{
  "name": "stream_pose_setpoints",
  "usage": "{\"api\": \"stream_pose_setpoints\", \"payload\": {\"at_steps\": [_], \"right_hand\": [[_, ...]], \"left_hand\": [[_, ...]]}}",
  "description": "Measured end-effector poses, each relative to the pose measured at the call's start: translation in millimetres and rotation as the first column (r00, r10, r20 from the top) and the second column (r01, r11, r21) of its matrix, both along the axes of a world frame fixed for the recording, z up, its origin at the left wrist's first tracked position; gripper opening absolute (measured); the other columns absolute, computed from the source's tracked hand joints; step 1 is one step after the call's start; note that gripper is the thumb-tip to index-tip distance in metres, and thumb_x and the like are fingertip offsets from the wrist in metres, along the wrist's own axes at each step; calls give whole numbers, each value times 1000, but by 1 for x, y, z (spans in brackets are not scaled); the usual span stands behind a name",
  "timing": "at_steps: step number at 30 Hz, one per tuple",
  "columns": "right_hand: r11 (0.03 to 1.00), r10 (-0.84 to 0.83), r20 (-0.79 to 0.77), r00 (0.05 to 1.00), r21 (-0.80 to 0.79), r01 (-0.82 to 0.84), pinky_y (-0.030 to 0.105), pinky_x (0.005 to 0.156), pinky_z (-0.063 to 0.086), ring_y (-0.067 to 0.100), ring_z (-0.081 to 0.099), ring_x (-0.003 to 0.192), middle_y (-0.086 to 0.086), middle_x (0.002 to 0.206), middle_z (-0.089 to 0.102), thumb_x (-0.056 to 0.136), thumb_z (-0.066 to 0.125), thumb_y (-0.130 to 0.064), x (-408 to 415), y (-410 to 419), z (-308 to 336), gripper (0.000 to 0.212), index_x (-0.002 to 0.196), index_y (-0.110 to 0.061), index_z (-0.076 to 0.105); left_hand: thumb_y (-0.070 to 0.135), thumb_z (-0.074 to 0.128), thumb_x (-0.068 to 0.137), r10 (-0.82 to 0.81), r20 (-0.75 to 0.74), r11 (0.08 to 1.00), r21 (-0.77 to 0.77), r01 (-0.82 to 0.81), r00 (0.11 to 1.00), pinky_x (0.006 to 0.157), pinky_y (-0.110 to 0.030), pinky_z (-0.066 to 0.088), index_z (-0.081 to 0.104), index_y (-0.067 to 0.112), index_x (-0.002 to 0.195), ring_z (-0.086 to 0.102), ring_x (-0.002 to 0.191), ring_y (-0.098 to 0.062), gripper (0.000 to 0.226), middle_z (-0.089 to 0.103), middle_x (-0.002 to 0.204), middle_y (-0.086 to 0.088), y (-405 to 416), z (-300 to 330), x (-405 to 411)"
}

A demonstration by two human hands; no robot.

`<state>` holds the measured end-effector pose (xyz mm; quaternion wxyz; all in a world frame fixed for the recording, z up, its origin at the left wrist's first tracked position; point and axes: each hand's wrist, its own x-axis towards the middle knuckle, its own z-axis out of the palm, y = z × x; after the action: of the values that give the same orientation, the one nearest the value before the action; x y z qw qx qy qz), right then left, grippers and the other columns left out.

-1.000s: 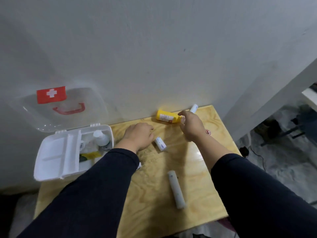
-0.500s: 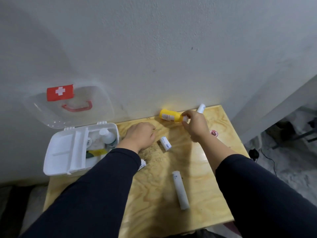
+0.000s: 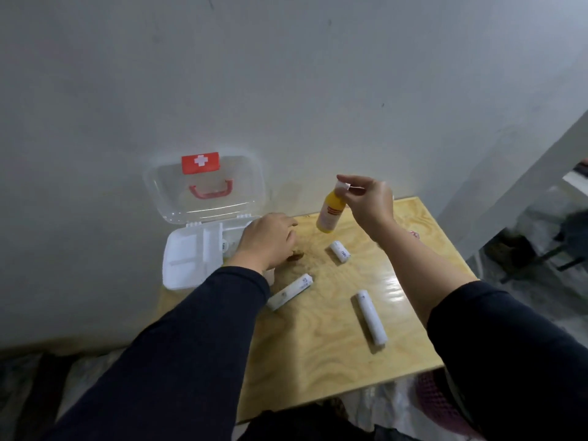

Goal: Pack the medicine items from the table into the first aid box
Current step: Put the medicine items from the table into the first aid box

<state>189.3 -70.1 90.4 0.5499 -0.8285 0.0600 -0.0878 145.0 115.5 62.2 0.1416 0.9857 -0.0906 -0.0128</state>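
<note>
My right hand (image 3: 370, 203) pinches the white cap of a yellow bottle (image 3: 331, 213), which hangs tilted in the air above the back of the wooden table (image 3: 334, 345). My left hand (image 3: 267, 241) rests knuckles-up at the right edge of the open white first aid box (image 3: 187, 262), its fingers curled; whether it holds anything is hidden. The box's clear lid (image 3: 206, 189) with a red cross leans on the wall. On the table lie a small white roll (image 3: 339, 251), a white tube (image 3: 291, 291) and a long white roll (image 3: 371, 316).
A grey wall rises right behind the table and box. A small pink-and-white item (image 3: 413, 233) lies by my right forearm. To the right the table ends above a floor with dark chair legs (image 3: 553, 249).
My right hand has lifted the yellow bottle off the table by its cap and carried it up and leftward. My left hand stays beside the box. The view has shifted left.
</note>
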Motion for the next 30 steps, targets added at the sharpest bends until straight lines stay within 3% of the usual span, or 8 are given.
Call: {"api": "stream_pose_setpoints", "payload": {"at_steps": [3,7,11,14,18,22,30], "right_hand": [[999,46,52,998,-14,-45,23,79,54,13,66,89,5,100,72,89,67,-20,-16,28,20,22,109,-17,73],[995,97,88,991,-34,-94,27,83,57,16,68,93,6,103,73,87,69,-21,-36,69,27,24,110,-17,73],[989,145,84,986,-38,-142,24,81,56,14,68,91,4,103,73,86,69,-21,-53,100,18,25,111,-16,72],[984,170,79,982,-61,-165,26,82,57,14,68,90,4,103,73,86,69,-19,-59,120,5,25,111,-15,72],[971,191,53,980,-159,-181,11,63,52,7,64,78,-1,101,73,89,65,-18,-63,136,-16,24,111,-14,72],[947,196,21,980,-262,-184,26,82,56,16,68,95,6,107,74,90,58,-12,-64,145,-41,25,110,-11,72],[882,240,4,971,-418,-217,14,77,44,21,67,97,10,110,72,84,61,0,-69,148,-67,29,111,-5,70]], "left_hand": [[27,45,98,4,80,1000,-28,-1,997,98,-35,44,60,19,128,54,120,-21,34,61,130,1,20,7,-22],[28,44,98,78,116,997,-38,-74,990,97,-36,43,58,19,130,53,120,-22,35,57,134,0,57,6,-48],[34,46,98,182,27,983,-11,-182,983,108,-37,37,45,14,141,44,133,-24,47,45,147,-4,94,-12,-66],[41,42,100,209,-86,977,68,-204,974,121,-39,16,28,8,150,18,148,-24,61,24,159,-8,114,-27,-75],[50,34,100,230,-167,972,89,-218,959,123,-39,8,14,6,153,7,150,-22,72,12,162,-9,127,-45,-77],[54,22,99,214,-174,974,116,-195,961,123,-38,5,8,6,154,2,151,-21,75,4,163,-9,129,-57,-79],[54,17,100,222,-173,966,172,-193,960,123,-36,-1,2,6,155,-3,151,-19,74,-3,163,-7,129,-61,-79]]}}
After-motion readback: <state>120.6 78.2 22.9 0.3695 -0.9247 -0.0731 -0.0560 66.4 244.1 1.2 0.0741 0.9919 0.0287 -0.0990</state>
